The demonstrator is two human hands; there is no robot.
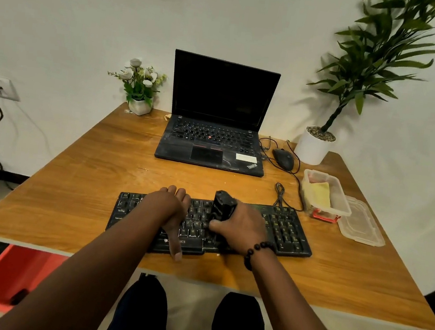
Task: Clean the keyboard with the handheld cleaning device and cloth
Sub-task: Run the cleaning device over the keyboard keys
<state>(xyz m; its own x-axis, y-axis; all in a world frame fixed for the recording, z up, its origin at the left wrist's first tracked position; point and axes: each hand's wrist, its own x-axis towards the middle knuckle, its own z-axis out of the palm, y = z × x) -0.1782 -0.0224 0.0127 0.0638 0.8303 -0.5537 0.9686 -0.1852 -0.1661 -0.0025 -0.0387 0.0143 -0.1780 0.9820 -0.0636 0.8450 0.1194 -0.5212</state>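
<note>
Black full-size keyboard [285, 230] sits near the front edge of the wooden desk [86, 176], pale legends on dusty-looking keys. Right hand [241, 226] grips a small black handheld cleaning device [222, 206], held upright on the middle keys. Left hand [170, 208] rests flat on the keys just beside it, fingers straight, holding nothing. Yellow cloth [319, 194] lies in a clear container [343, 205], right of the keyboard.

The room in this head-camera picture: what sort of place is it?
Probably a small home office or study corner. A wooden desk stands against a plain wall, bearing an open ThinkPad laptop, a wired mouse and a black keyboard, with potted plants at the back.
</note>
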